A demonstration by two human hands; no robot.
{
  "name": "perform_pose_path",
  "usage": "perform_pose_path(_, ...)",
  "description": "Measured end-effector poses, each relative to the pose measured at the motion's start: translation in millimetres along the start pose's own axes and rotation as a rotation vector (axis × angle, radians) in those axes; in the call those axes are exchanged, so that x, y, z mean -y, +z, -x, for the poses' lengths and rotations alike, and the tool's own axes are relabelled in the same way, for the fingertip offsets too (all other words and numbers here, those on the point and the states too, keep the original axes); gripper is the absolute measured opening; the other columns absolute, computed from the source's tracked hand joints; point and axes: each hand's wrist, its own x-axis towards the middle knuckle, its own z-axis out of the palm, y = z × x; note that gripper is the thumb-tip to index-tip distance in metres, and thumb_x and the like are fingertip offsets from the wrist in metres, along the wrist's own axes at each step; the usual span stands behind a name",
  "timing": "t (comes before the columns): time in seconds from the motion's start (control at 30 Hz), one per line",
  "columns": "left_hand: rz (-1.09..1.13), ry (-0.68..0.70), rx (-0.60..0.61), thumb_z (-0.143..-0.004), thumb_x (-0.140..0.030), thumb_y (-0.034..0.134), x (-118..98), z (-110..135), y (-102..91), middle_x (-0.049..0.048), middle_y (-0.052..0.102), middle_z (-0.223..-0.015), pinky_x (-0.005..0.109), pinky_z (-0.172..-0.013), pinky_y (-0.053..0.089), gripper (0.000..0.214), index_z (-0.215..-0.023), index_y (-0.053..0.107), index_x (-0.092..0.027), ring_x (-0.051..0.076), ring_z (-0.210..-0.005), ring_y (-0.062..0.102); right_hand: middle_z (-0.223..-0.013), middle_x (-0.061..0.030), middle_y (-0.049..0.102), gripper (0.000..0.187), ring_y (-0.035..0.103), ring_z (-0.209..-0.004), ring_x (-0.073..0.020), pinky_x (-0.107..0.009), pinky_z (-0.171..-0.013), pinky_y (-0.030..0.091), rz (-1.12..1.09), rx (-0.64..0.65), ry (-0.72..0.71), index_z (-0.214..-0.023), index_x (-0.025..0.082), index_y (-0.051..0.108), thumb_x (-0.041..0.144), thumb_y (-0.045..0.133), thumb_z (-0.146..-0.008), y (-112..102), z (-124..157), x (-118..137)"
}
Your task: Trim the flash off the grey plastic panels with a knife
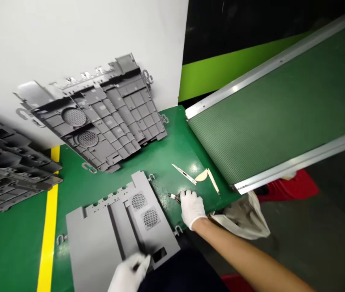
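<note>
A grey plastic panel (96,247) with two round-holed grilles and a rectangular cutout lies on the green table in front of me. Over its near edge, beside the cutout, is my left hand (129,273) in a white glove. Its fingers are curled together and slightly blurred; what they hold, if anything, I cannot make out. To the right of the panel, my gloved right hand (192,209) is closed on a wire lead. A small white connector (173,196) with red and black wires pokes out past its fingertips.
Another grey panel (108,117) leans against the white wall at the back. Several stacked panels (5,166) stand at left. Cream-coloured pieces (202,175) lie on the green table (160,158). A conveyor (276,105) slopes up at right; a white bag (245,219) hangs below it.
</note>
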Motion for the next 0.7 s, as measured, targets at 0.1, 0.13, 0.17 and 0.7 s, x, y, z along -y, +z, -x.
perform_pose_path(0.1, -0.174, 0.454, 0.010, -0.099, -0.051, 0.044, -58, -53, -7.5, 0.0032, 0.066, -0.078, 0.030, -0.081, 0.048, 0.043, -0.074, 0.059, -0.020, 0.018, -0.076, 0.061, -0.114, -0.0182, 0.060, 0.044, 0.059, -0.102, -0.0312, -0.037, -0.079, 0.046, -0.074, 0.073, 0.091, -0.113, 0.016, 0.061, 0.014, 0.070, -0.070, -2, 2, -22)
perform_pose_path(0.13, -0.215, 0.569, 0.058, -0.101, -0.048, 0.043, -76, -71, -6.4, 0.0043, 0.069, -0.084, 0.030, -0.083, 0.048, 0.040, -0.079, 0.063, -0.020, 0.018, -0.080, 0.062, -0.114, -0.0185, 0.061, 0.037, 0.060, -0.101, -0.0302, -0.036, -0.079, 0.045, -0.139, 0.109, 0.136, -0.107, 0.015, 0.063, 0.017, 0.070, -0.071, 0, 11, -32)
perform_pose_path(0.17, -0.276, 0.678, 0.108, -0.101, -0.045, 0.044, -91, -89, -3.2, 0.0060, 0.071, -0.093, 0.030, -0.086, 0.048, 0.037, -0.088, 0.067, -0.020, 0.019, -0.086, 0.064, -0.110, -0.0175, 0.062, 0.029, 0.061, -0.098, -0.0281, -0.034, -0.080, 0.045, -0.229, 0.151, 0.177, -0.101, 0.015, 0.063, 0.019, 0.068, -0.073, 3, 26, -43)
perform_pose_path(0.7, -1.104, 0.740, 0.773, -0.101, -0.059, 0.034, -147, -163, 65.7, 0.0038, 0.071, -0.083, 0.041, -0.095, 0.033, 0.056, -0.080, 0.067, -0.020, 0.018, -0.073, 0.057, -0.103, -0.0086, 0.067, 0.021, 0.065, -0.090, -0.0244, -0.033, -0.070, 0.037, -0.570, 0.386, 0.239, -0.097, 0.021, 0.056, 0.016, 0.052, -0.077, 56, 154, -10)
